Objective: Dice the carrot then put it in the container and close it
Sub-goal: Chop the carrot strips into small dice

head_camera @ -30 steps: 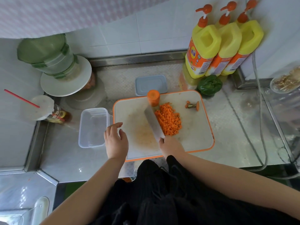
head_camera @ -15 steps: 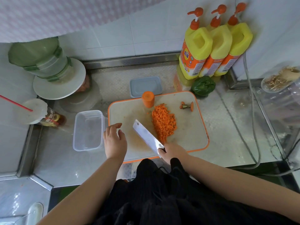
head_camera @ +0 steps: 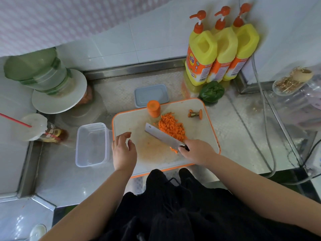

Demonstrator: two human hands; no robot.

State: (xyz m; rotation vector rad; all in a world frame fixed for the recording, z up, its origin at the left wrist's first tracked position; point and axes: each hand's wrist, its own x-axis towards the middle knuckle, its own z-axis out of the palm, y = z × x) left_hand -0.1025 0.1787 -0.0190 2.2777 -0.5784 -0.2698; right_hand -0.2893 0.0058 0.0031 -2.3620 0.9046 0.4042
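A pile of diced carrot [head_camera: 172,127] lies on the white, orange-rimmed cutting board [head_camera: 205,134]. An uncut carrot stub [head_camera: 153,108] stands at the board's far edge, and the carrot top [head_camera: 196,113] lies to its right. My right hand [head_camera: 199,151] grips the handle of a cleaver [head_camera: 162,136], whose blade lies tilted against the pile's near-left side. My left hand [head_camera: 123,151] hovers with relaxed fingers over the board's left edge, holding nothing. The clear container [head_camera: 92,145] sits just left of the board. Its grey-blue lid [head_camera: 150,95] lies behind the board.
Three yellow pump bottles [head_camera: 220,51] stand at the back right with a green pepper [head_camera: 212,91] before them. A green jug on a white plate [head_camera: 52,84] and a cup with a red straw [head_camera: 37,127] stand left. Cables [head_camera: 265,129] run along the right.
The cleaver swung off the pile toward the left, then came back against the pile's near-left side. My left hand stayed by the board's left edge.
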